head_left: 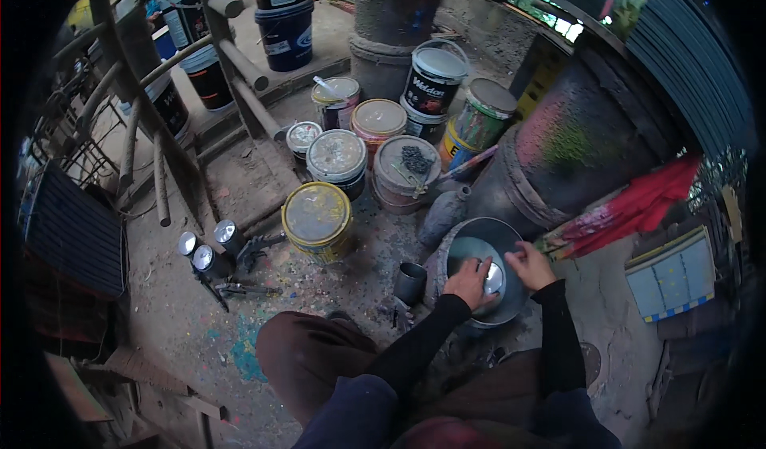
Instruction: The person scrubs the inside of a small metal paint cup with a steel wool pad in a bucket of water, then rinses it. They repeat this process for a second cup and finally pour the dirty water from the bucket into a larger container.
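Note:
A large bucket [513,309] with pale liquid in it stands on the floor between my knees. Inside its mouth, my left hand [469,284] is closed against a round, shiny silver metal cup [494,278]; its underside is hidden. At the bucket's right side, my right hand [532,267] has its fingers bent and apart, with nothing visible in them. Next to the bucket's left side stand a small dark can [410,282] and a grimy, dark bottle [444,214].
Several paint-stained buckets stand ahead, among them a yellow-rimmed one [317,216]. Spray guns with metal cups [212,261] lie at left. A big drum [558,142] and a red cloth [642,205] are at right. A wooden frame [142,98] rises at far left.

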A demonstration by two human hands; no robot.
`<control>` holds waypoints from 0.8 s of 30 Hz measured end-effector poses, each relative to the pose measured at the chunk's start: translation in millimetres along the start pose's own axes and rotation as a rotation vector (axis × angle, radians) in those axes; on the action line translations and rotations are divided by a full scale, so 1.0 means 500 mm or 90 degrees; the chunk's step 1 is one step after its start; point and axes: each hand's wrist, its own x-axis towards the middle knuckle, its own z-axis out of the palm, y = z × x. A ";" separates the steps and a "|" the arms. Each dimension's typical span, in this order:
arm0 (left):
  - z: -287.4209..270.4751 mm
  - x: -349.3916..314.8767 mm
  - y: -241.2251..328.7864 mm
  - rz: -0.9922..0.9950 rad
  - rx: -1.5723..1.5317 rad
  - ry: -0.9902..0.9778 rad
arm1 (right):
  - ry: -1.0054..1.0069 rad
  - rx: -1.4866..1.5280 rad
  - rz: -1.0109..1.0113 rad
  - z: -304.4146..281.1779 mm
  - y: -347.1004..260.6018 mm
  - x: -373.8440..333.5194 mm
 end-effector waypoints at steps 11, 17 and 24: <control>-0.053 0.007 0.060 0.148 -0.079 0.137 | -0.031 0.719 0.092 -0.053 0.099 -0.141; -0.071 -0.001 -0.111 -0.135 -0.043 0.332 | 0.042 0.696 0.207 0.054 0.269 -0.174; 0.007 -0.190 -0.364 -0.677 -0.002 -0.264 | 0.005 0.782 0.254 0.000 0.195 -0.197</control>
